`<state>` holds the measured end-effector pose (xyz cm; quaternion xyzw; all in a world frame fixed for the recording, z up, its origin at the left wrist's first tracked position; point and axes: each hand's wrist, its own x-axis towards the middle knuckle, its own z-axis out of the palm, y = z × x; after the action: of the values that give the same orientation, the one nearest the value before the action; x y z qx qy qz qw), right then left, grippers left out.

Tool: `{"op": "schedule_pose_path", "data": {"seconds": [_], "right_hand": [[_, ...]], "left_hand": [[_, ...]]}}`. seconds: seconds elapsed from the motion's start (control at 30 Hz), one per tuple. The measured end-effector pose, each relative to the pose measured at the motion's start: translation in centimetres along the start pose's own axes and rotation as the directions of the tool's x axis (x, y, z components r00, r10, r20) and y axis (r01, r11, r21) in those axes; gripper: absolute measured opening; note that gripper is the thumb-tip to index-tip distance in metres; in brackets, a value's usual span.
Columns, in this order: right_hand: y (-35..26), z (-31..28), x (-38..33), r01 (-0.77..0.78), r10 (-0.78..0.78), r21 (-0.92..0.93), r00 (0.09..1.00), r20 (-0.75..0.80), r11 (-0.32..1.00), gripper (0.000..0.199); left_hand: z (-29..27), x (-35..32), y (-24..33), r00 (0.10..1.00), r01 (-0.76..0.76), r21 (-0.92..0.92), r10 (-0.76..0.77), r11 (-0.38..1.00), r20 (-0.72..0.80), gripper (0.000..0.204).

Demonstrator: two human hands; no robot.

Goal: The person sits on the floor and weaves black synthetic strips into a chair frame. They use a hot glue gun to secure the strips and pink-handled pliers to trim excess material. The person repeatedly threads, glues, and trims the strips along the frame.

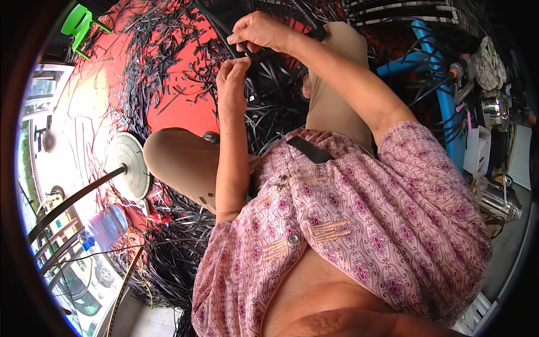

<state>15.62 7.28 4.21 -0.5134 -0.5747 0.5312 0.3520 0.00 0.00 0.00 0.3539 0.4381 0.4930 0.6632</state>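
Observation:
My right hand (263, 31) is at the top centre, its fingers pinched on a dark strip. Just below and to its left, my left hand (232, 84) points up with thumb and fingers closed at the strip's lower end. The short black strip (242, 50) spans the small gap between my fingertips. Behind my hands stands a dark frame (216, 21) with black bands, partly hidden by my right hand. A loose black piece (310, 150) lies on the front of my patterned shirt.
Black strips (140, 73) litter the red floor (182, 109). A green plastic chair (78, 28) is at the far left, with a round grey base (130, 165) and a clear water jug (106, 227) nearer. Blue bars (443, 101) and metal pots (495, 112) are to the right.

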Motion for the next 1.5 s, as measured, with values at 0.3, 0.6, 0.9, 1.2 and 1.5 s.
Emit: {"op": "schedule_pose_path", "data": {"seconds": [0.3, 0.6, 0.9, 1.2, 1.5], "right_hand": [[0.8, 0.2, -1.3, -0.141, 0.141, 0.011, 0.99, -0.024, 0.99, 0.018], [2.6, 2.4, 5.1, 0.084, 0.204, -0.95, 0.967, 0.15, 0.301, 0.031], [3.7, 1.1, 6.0, -0.24, 0.472, -0.703, 0.869, 0.152, 0.669, 0.029], [5.1, 0.7, 7.0, 0.076, 0.26, -0.82, 0.928, 0.267, 0.568, 0.031], [7.7, 1.2, 8.2, -0.149, 0.182, -0.607, 0.983, -0.007, 0.78, 0.022]], "left_hand": [[0.0, -1.0, -1.1, 1.0, 0.02, -0.001, -0.02, 1.0, 0.002, 0.016], [-2.1, 1.4, -2.9, 0.997, 0.043, -0.135, -0.034, 0.99, 0.071, 0.029], [-3.6, 2.7, -3.1, 0.959, -0.284, 0.452, 0.251, 0.846, 0.134, 0.025], [-4.9, 3.2, -5.8, 0.944, 0.096, -0.512, 0.086, 0.854, 0.319, 0.021], [-6.3, 5.0, -9.1, 0.889, 0.094, -0.346, 0.078, 0.934, 0.452, 0.041]]}}
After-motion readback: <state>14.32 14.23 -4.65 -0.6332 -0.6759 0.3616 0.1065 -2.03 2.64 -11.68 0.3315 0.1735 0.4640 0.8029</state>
